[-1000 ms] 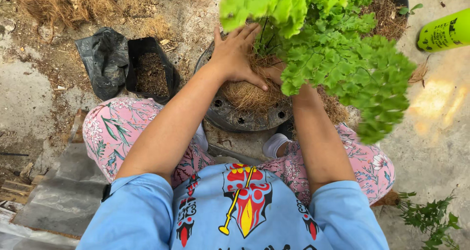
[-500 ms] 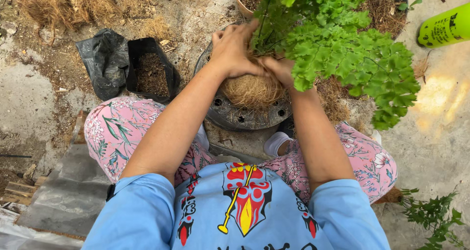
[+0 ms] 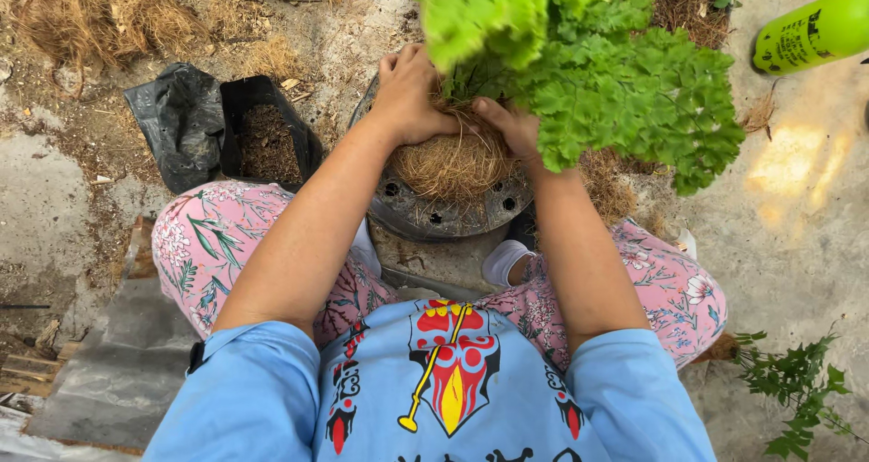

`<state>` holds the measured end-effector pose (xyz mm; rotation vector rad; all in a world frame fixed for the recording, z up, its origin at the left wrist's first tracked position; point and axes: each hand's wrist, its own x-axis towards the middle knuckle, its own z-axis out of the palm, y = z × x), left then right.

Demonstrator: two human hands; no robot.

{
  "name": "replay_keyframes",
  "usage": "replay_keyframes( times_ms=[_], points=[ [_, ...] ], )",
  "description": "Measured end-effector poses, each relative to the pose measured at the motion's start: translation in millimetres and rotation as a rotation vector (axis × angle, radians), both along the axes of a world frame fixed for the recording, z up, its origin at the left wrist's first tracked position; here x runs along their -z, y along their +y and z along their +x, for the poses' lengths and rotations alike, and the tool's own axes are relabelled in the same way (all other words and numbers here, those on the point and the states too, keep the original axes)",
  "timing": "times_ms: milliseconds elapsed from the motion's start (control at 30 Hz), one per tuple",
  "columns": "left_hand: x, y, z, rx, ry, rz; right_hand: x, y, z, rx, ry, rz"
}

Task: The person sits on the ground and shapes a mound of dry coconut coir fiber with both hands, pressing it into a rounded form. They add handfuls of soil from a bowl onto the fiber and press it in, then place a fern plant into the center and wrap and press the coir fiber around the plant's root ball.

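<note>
Near: my blue printed shirt (image 3: 434,399) and pink floral trousers (image 3: 217,245); I squat so the work sits between my knees.

Middle: round dark plastic pot with drain holes (image 3: 444,213), tilted toward me. My left hand (image 3: 407,95) and right hand (image 3: 511,127) are both clamped round the brown coconut-fibre root ball (image 3: 453,159), steadying the leafy bright green fern (image 3: 588,73) above the pot.

Left: black plastic grow bag of dark soil (image 3: 262,136), open-mouthed, within reach.

Far right: lime-green bottle with dark label (image 3: 810,28), lying on concrete.
</note>
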<state>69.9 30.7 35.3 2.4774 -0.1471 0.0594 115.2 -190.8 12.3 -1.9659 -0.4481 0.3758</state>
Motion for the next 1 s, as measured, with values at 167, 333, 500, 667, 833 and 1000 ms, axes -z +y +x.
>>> replay_keyframes(
  times_ms=[167,333,500,667,833,1000],
  points=[
    [-0.4,2.8,2.6,-0.029,0.085,-0.065,-22.1,-31.3,10.8,-0.077,0.209,0.158],
    [-6.7,1.2,2.0,-0.088,0.210,-0.089,-12.0,-41.3,0.8,-0.144,0.156,-0.375],
    [-3.4,4.5,1.3,0.046,0.069,-0.031,12.8,-10.1,-16.5,-0.098,0.177,-0.304],
    [11.0,6.2,0.4,0.048,0.026,0.037,7.0,5.7,-23.7,-0.134,0.252,-0.408],
    [24.7,7.3,-9.8,0.074,0.176,0.000,-25.1,9.7,-35.4,-0.189,0.007,-0.376],
    [34.0,7.4,-14.5,0.118,0.161,-0.046,-45.4,26.0,-34.4,-0.256,-0.135,-0.379]
  ],
)
